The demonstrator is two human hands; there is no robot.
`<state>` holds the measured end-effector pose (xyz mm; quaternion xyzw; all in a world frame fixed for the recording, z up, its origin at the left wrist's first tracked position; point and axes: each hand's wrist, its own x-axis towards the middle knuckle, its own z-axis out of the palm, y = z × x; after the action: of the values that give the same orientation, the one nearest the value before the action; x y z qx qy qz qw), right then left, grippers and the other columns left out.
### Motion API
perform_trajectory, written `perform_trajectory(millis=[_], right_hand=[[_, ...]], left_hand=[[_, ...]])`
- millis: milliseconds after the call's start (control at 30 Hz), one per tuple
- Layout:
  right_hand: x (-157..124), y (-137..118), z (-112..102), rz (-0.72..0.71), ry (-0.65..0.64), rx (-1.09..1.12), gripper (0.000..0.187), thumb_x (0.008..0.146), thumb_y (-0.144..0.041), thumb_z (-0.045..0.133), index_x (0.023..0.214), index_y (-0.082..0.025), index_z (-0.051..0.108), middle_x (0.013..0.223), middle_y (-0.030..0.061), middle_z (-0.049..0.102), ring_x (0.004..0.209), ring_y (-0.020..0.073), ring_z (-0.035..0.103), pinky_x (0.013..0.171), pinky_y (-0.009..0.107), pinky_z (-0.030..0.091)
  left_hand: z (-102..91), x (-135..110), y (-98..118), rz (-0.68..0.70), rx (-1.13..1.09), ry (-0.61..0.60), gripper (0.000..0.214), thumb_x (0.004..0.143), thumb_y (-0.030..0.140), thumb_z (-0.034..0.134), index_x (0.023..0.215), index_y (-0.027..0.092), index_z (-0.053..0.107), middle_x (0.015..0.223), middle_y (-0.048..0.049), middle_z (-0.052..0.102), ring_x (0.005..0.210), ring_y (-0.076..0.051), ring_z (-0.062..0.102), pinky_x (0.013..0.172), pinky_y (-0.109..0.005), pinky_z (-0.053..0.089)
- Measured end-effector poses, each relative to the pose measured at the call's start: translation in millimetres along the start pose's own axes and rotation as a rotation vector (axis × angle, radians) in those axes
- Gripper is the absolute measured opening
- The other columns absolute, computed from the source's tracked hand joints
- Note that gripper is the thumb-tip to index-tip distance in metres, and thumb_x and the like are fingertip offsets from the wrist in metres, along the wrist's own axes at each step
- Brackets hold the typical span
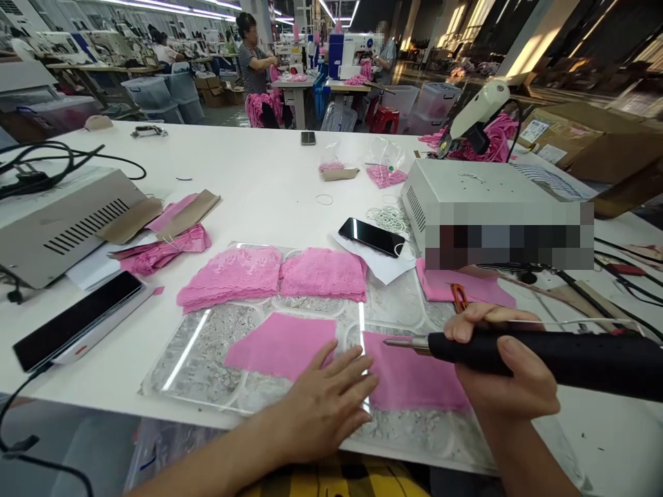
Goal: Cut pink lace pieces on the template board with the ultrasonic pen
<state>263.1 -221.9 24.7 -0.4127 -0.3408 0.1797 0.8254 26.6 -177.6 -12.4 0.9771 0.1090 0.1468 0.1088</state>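
My left hand lies palm down with fingers apart, on the clear plastic sheet and the edge of a flat pink fabric piece. In my right hand is a black pen-shaped handheld tool with a pointed metal tip. Its tip is over a second pink fabric piece, to the right of my left hand; whether it touches the cloth I cannot tell. Behind these pieces are two pink lace stacks, a left stack and a right stack. An orange clip-like object shows just beyond my right fingers.
A grey control box stands at the right, another box at the left. A phone lies on white paper; a larger phone is at front left. Cables cross the right side. Co-workers stand at sewing machines beyond.
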Motion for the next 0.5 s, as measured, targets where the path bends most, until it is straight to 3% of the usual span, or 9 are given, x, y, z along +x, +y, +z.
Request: perform_trajectory(millis=[267, 500], right_hand=[[29, -16, 0, -0.122, 0.023, -0.02, 0.011, 0.066, -0.029, 0.06, 0.071, -0.019, 0.06, 0.069, -0.001, 0.055, 0.046, 0.0103, 0.051, 0.045, 0.028, 0.044], [-2, 3, 12, 0.06, -0.093, 0.024, 0.012, 0.071, -0.026, 0.059, 0.081, -0.02, 0.064, 0.077, 0.0015, 0.06, 0.052, 0.0122, 0.056, 0.049, 0.029, 0.047]], left_hand=[[13.7, 4, -5, 0.04, 0.098, 0.094, 0.037, 0.099, 0.024, 0.049, 0.135, 0.015, 0.055, 0.143, -0.0134, 0.055, 0.136, -0.028, 0.048, 0.117, -0.05, 0.032], [10.3, 3, 2, -0.009, 0.079, 0.076, 0.039, 0.1, 0.035, 0.049, 0.134, 0.016, 0.055, 0.143, -0.0132, 0.055, 0.135, -0.03, 0.048, 0.113, -0.051, 0.037]])
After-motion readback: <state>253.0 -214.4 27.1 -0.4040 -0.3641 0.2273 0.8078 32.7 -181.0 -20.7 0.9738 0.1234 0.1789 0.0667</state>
